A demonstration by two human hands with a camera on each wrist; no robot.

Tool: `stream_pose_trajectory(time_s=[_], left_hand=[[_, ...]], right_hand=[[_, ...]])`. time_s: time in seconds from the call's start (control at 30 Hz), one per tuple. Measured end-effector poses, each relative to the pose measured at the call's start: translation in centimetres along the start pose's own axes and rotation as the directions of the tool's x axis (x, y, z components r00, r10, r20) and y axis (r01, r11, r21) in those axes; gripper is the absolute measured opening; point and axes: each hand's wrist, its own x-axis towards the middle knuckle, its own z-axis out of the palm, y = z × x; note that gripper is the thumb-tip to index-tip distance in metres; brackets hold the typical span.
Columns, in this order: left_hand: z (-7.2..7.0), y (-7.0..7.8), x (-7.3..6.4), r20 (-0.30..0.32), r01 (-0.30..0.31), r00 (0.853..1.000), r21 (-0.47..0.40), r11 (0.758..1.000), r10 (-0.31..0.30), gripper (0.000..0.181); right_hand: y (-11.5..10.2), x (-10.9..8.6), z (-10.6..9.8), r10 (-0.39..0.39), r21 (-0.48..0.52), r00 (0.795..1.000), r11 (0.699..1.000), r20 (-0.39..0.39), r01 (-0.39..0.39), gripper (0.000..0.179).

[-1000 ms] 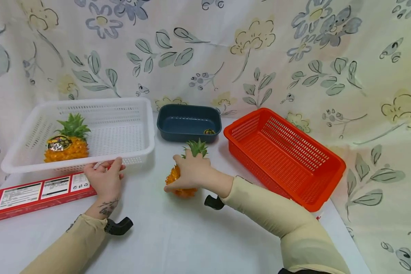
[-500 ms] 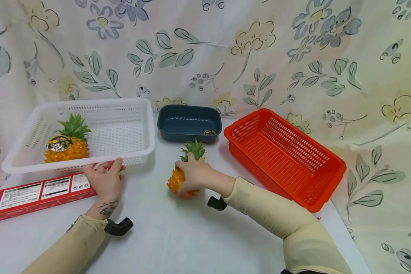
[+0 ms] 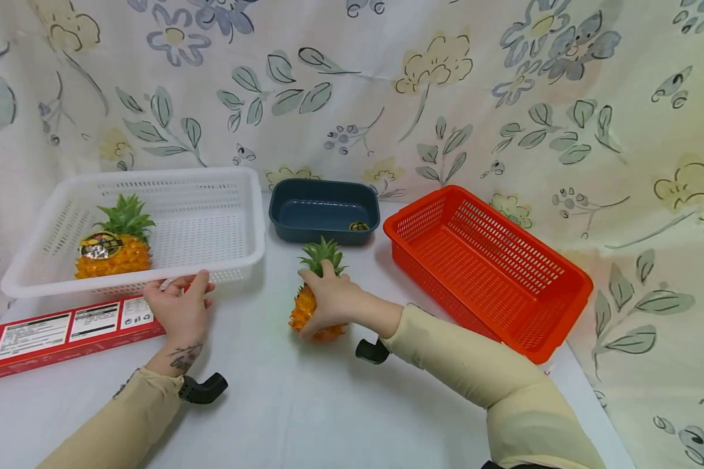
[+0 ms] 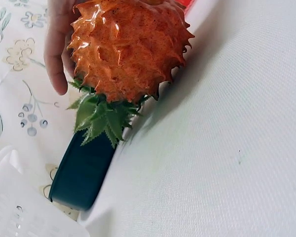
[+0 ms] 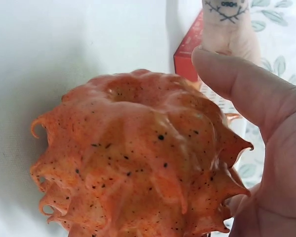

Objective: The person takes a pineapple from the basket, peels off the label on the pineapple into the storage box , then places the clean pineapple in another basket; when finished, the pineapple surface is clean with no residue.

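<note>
My right hand (image 3: 334,299) grips a small orange pineapple (image 3: 302,311) from its right side, at the middle of the white table. Its green leaf crown (image 4: 101,118) points away from me. In the right wrist view the pineapple's spiky base (image 5: 133,148) faces the camera, with the thumb (image 5: 237,81) stretched along its side. To the left, my left hand (image 3: 182,306) holds the front rim of a white basket (image 3: 211,268) between thumb and fingers. Another pineapple (image 3: 117,254), with a dark label, lies inside that basket at its left.
A dark blue tray (image 3: 322,233) with a small dark and yellow label (image 3: 359,226) stands behind the gripped pineapple. At the right sits an angled red basket (image 3: 440,296). A long red box (image 3: 53,355) lies before the white basket. Floral cloth (image 3: 352,85) hangs behind.
The right hand's hold has shifted a little to the right. The pineapple in it has turned, its crown swinging leftward while its base slid slightly right. The left hand has stayed put.
</note>
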Motion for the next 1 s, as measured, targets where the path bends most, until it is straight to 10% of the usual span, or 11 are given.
stream_pose_trajectory(time_s=[1.0], left_hand=[[0.0,0.0,0.0,0.008,-0.013,1.000,-0.032,0.999,0.013,0.059]], right_hand=[[-0.2,0.5,-0.9,0.032,0.040,0.998,0.999,0.045,-0.034,0.102]])
